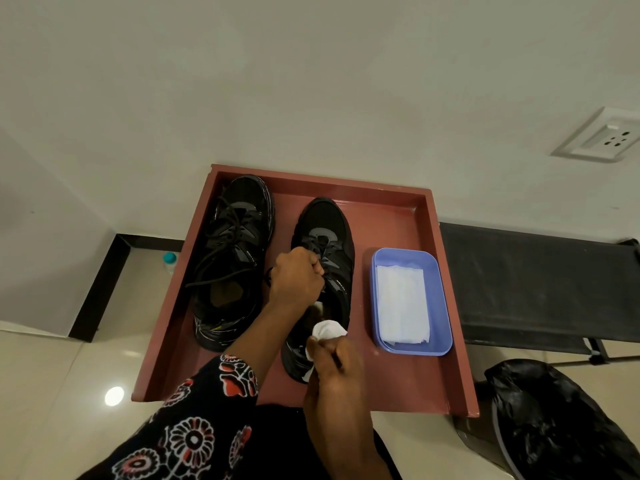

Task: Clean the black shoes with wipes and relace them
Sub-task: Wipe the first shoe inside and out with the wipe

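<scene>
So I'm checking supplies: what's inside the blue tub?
The blue tub, standing on the red tray, holds a flat folded white wipe. Whether more wipes lie beneath it is hidden.

Two shoes are set side by side on a tray [446, 306]: one shoe [232, 258] at left, the other shoe [329, 237] centrally. A tub [445, 299] holding wipes [401, 306] is placed right of them.
</scene>
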